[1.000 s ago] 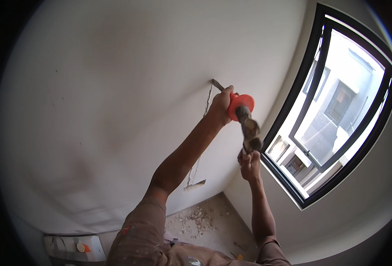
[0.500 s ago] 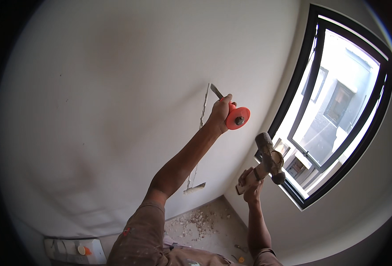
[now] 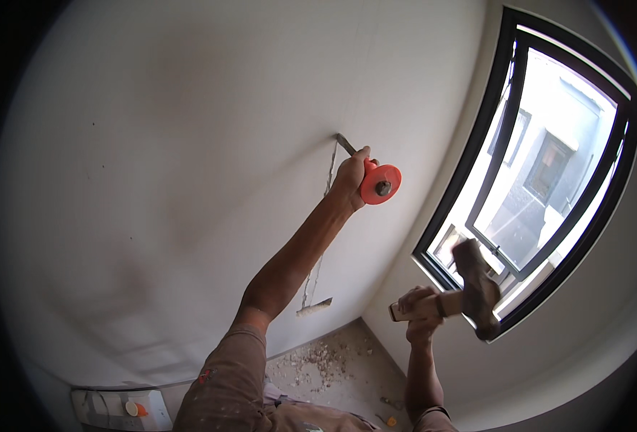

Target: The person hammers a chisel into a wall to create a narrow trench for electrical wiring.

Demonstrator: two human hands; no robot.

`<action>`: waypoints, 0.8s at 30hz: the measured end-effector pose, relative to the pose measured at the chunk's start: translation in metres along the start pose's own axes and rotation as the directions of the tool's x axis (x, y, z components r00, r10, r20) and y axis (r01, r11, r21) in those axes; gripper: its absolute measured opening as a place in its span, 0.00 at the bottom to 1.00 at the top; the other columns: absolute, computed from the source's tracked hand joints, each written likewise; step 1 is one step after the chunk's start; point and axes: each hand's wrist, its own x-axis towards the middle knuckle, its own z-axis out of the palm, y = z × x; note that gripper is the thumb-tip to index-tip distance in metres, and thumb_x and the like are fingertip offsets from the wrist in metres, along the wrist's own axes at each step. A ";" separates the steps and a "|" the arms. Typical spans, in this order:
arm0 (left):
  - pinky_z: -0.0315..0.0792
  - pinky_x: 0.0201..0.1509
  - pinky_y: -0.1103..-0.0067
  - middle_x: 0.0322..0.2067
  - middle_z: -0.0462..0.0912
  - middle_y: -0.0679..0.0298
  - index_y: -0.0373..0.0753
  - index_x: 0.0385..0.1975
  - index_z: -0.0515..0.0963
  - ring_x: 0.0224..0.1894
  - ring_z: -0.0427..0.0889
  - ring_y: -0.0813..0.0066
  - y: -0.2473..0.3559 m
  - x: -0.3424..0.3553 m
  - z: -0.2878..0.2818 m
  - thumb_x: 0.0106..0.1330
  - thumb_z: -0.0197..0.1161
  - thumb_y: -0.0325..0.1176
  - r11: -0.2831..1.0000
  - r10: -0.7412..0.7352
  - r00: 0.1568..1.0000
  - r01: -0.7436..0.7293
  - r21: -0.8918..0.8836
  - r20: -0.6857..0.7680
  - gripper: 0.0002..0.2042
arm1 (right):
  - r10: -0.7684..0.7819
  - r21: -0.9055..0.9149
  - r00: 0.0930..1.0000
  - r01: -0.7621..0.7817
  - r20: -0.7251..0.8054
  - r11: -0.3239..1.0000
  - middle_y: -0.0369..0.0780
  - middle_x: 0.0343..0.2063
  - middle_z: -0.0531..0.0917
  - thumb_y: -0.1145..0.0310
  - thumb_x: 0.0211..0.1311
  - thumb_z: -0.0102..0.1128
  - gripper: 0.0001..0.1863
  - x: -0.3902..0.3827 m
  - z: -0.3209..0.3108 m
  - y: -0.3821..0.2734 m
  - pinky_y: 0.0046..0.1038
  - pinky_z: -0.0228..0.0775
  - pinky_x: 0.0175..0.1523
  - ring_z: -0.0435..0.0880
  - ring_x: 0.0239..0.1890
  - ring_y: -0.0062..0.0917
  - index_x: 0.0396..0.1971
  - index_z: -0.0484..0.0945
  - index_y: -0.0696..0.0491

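Observation:
My left hand point(image 3: 352, 175) is wrapped round a cold chisel point(image 3: 345, 143) with an orange hand guard point(image 3: 381, 184). The chisel's tip meets the pale wall at the upper end of a narrow chipped groove point(image 3: 331, 167). That groove runs down behind my left forearm to a short wider cut point(image 3: 314, 307) near the floor. Lower right, my right hand point(image 3: 421, 309) grips the wooden handle of a hammer point(image 3: 479, 288), whose head is held away from the chisel, in front of the window, and is slightly blurred.
A black-framed window point(image 3: 502, 144) takes up the right wall, its sash tilted outward. Broken plaster rubble point(image 3: 326, 363) lies on the floor in the corner, with small tools point(image 3: 390, 403) beside it. A pale box-like object point(image 3: 120, 409) with an orange item stands lower left.
The hammer has swung right and down, away from the chisel, its handle now nearly level. My left hand and the chisel have shifted slightly left; the tip now meets the wall at the groove's top.

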 end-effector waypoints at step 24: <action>0.78 0.24 0.75 0.25 0.73 0.64 0.39 0.35 0.68 0.22 0.77 0.75 -0.183 -0.125 -0.263 0.64 0.59 0.45 0.770 -0.382 0.883 0.467 0.434 -0.272 0.15 | 0.793 0.026 0.564 -0.818 0.230 0.575 0.35 0.13 0.69 0.32 0.58 0.45 0.35 -0.248 -0.048 0.065 0.24 0.62 0.22 0.69 0.16 0.20 0.17 0.66 0.54</action>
